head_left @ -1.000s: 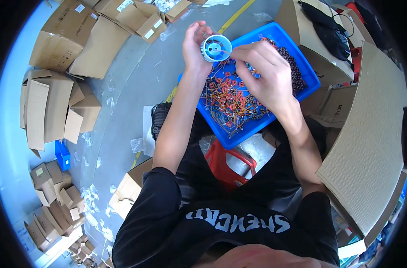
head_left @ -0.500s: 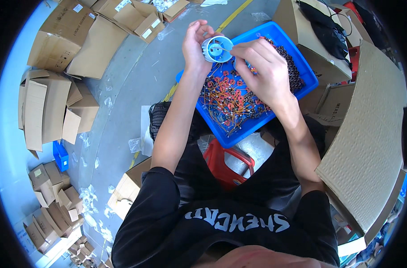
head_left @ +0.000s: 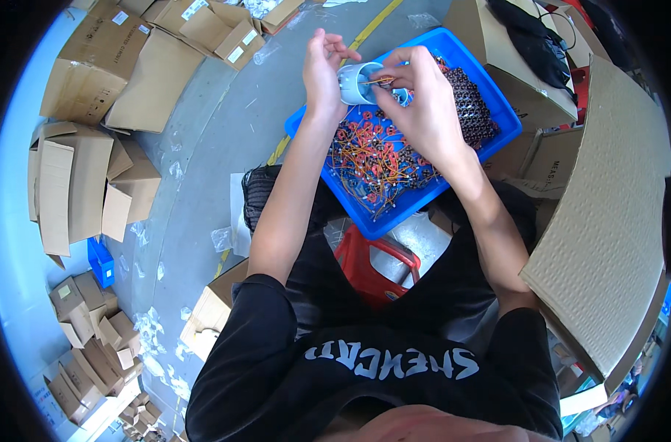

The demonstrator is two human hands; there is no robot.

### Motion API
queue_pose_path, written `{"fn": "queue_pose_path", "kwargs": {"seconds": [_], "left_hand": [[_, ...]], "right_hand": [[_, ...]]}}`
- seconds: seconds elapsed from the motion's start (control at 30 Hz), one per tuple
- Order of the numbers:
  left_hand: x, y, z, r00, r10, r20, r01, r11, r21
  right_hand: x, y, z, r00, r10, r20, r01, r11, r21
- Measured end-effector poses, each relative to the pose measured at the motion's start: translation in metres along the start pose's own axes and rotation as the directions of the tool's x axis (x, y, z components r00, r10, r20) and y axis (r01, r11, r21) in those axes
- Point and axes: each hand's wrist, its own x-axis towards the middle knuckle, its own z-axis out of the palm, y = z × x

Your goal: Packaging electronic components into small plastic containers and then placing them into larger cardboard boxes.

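Observation:
My left hand (head_left: pixel 325 81) is closed round a pale blue, hollow cylindrical plastic housing (head_left: pixel 352 85), its open mouth turned to the right. At that mouth, my right hand (head_left: pixel 429 110) pinches thin orange wires (head_left: pixel 383 79), whose ends reach into the housing. Both hands are above a blue plastic tray (head_left: pixel 369 230). In the tray lies a loose heap of small red round parts with orange wire leads (head_left: pixel 372 151). Dark brown small parts (head_left: pixel 469 107) are packed at its right side. Another pale blue piece (head_left: pixel 402 96) shows partly beneath my right hand.
A red stool (head_left: pixel 365 276) stands between my legs below the tray. A large cardboard sheet (head_left: pixel 608 221) rises close by my right arm. Cardboard boxes (head_left: pixel 92 177) are stacked at the left. Scraps of clear plastic (head_left: pixel 150 331) litter the grey floor.
The housing has tilted, so its mouth faces more to the right. My right hand has turned and shifted slightly up and left, and orange wires now show in its fingers.

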Motion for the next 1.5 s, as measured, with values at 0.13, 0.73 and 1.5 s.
{"fn": "queue_pose_path", "kwargs": {"seconds": [0.13,0.73,1.5], "left_hand": [[-0.004,0.007,0.003,0.972,-0.187,-0.144,0.198,0.978,0.06],[-0.034,-0.024,0.039,0.947,-0.015,0.321,0.139,0.919,-0.368],[-0.033,-0.032,0.036,0.907,-0.213,0.362,0.374,0.803,-0.464]], "right_hand": [[0.001,0.008,0.0,0.994,0.108,0.009,-0.108,0.992,0.062],[0.006,0.025,-0.014,0.93,0.247,-0.272,-0.192,0.958,0.213],[0.007,0.026,-0.012,0.969,0.114,-0.218,-0.101,0.992,0.071]]}}
